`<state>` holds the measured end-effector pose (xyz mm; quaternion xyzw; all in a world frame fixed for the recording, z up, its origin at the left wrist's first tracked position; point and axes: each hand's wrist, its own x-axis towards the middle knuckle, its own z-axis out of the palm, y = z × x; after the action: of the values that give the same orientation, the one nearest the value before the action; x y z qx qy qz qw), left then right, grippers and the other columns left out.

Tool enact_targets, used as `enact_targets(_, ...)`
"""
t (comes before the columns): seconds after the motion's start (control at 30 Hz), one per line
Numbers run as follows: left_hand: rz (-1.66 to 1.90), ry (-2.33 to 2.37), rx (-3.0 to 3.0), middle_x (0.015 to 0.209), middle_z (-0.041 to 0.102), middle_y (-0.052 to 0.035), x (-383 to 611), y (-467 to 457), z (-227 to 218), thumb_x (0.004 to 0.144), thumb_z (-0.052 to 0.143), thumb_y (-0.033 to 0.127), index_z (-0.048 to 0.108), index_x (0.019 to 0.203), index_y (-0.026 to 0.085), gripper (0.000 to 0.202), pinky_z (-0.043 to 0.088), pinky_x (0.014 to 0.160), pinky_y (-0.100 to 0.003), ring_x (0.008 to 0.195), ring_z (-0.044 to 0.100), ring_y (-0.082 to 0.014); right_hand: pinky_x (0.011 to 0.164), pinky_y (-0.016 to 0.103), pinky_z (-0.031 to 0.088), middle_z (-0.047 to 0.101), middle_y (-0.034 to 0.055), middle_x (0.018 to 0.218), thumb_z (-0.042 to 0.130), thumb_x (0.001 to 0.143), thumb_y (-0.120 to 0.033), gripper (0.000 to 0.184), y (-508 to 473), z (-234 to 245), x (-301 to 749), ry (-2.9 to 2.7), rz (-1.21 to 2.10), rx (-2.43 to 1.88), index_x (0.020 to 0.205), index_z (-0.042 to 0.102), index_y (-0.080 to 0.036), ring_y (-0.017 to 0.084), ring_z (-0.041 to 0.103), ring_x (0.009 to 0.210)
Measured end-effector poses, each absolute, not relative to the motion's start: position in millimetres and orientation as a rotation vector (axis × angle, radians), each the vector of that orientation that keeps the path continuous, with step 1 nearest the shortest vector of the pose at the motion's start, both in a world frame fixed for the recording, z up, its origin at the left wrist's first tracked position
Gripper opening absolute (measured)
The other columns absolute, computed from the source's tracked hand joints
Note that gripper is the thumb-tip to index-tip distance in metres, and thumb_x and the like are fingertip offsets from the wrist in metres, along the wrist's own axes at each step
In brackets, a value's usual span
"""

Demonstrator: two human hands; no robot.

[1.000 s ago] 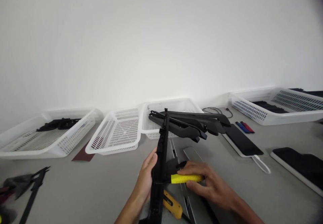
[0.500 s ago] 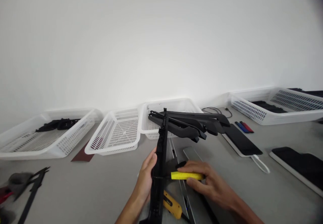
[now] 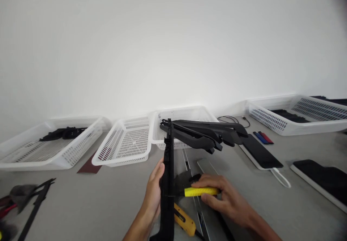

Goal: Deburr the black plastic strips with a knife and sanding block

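Observation:
My left hand (image 3: 153,190) is wrapped round a long black plastic part (image 3: 168,165), which stands lengthwise in front of me. In my right hand (image 3: 226,195), a yellow-handled tool (image 3: 199,191) is pinched between thumb and fingers and points left. Its thin dark end lies across the black part, just beside my left hand; what kind of tool it is I cannot make out. Beneath, an orange-yellow tool with a black end (image 3: 184,220) rests on the table, partly covered by the part.
Several curved black parts (image 3: 200,134) lie over a white basket (image 3: 159,144). Another white basket (image 3: 120,160) stands left of it. A tablet-like device (image 3: 262,154) with a white cable lies on the right. Metal rulers (image 3: 199,212) run under my right hand.
The black part has shifted slightly left and stands more upright. The tool's thin end has moved a little lower along it. Both hands keep their holds.

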<state>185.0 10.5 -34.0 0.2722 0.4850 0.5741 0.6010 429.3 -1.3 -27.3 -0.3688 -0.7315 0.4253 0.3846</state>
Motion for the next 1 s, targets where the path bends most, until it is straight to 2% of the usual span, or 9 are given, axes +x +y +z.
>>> enact_targets(0.2,1.247,1.175,0.562,0.071,0.073,0.0007,185,13,-40,0.087,0.076,0.069,0.074,0.119,0.019,0.059,0.047,0.044,-0.022,0.051,0.065,-0.0152,0.093,0.044,0.057,0.08,0.0106,0.115,0.065,0.104,-0.053,0.037,0,-41,423,-1.916,1.013,-1.033,0.127,0.083,-0.03,0.03,0.074,0.105)
enact_targets(0.33,1.175,1.006,0.548,0.073,0.075,-0.0003,182,13,-37,0.088,0.071,0.073,0.073,0.113,0.018,0.061,0.045,0.037,-0.022,0.043,0.061,-0.0134,0.089,0.041,0.059,0.08,0.0105,0.107,0.062,0.107,-0.051,0.039,5,-56,418,-1.906,0.981,-1.012,0.127,0.083,-0.025,0.027,0.075,0.097)
enact_targets(0.4,1.053,0.927,0.522,0.081,0.081,-0.0095,175,5,-34,0.087,0.074,0.068,0.075,0.103,0.013,0.058,0.054,0.046,-0.026,0.053,0.072,-0.0192,0.09,0.04,0.06,0.081,0.01,0.107,0.062,0.106,-0.051,0.039,6,-62,415,-1.876,0.936,-0.994,0.124,0.084,-0.024,0.027,0.076,0.098)
enact_targets(0.47,1.085,0.912,0.499,0.096,0.085,-0.0156,166,-10,-34,0.085,0.081,0.055,0.076,0.107,0.011,0.049,0.064,0.072,-0.033,0.076,0.082,-0.0272,0.091,0.042,0.061,0.082,0.0115,0.109,0.062,0.106,-0.05,0.039,5,-66,411,-1.881,0.92,-0.982,0.125,0.084,-0.023,0.028,0.076,0.1)
enact_targets(0.53,1.138,0.909,0.474,0.114,0.084,-0.0191,159,-31,-37,0.083,0.083,0.042,0.072,0.126,0.011,0.054,0.061,0.098,-0.04,0.1,0.083,-0.0338,0.091,0.042,0.061,0.082,0.0119,0.109,0.061,0.106,-0.049,0.039,3,-68,407,-1.889,0.908,-0.959,0.126,0.083,-0.025,0.029,0.077,0.1)
enact_targets(0.6,1.193,0.91,0.409,0.121,0.083,-0.0221,155,-52,-43,0.082,0.084,0.036,0.06,0.147,0.011,0.074,0.055,0.11,-0.048,0.111,0.08,-0.0382,0.091,0.041,0.062,0.082,0.0118,0.112,0.059,0.107,-0.048,0.038,2,-68,403,-1.895,0.898,-0.937,0.128,0.082,-0.026,0.029,0.077,0.102)
enact_targets(0.73,1.27,1.095,0.437,0.119,0.084,-0.0193,161,-77,-53,0.081,0.084,0.045,0.051,0.157,0.017,0.087,0.065,0.076,-0.044,0.081,0.084,-0.0336,0.089,0.041,0.062,0.082,0.0107,0.109,0.056,0.108,-0.047,0.038,0,-65,399,-1.91,0.89,-0.924,0.128,0.082,-0.027,0.029,0.077,0.101)
enact_targets(0.83,1.301,1.209,0.514,0.108,0.086,-0.0162,170,-80,-45,0.079,0.085,0.054,0.059,0.15,0.017,0.084,0.055,0.044,-0.033,0.057,0.076,-0.0268,0.082,0.041,0.063,0.082,0.0079,0.098,0.06,0.104,-0.051,0.036,-5,-62,402,-1.929,0.901,-0.939,0.12,0.084,-0.031,0.028,0.078,0.089)
enact_targets(1.0,1.272,1.271,0.491,0.084,0.084,-0.0096,182,-79,-22,0.077,0.084,0.053,0.064,0.144,0.014,0.08,0.045,0.034,-0.027,0.047,0.069,-0.0227,0.087,0.043,0.063,0.084,0.0095,0.101,0.065,0.1,-0.049,0.032,-24,-55,411,-1.918,0.941,-1.034,0.115,0.087,-0.03,0.032,0.08,0.094)
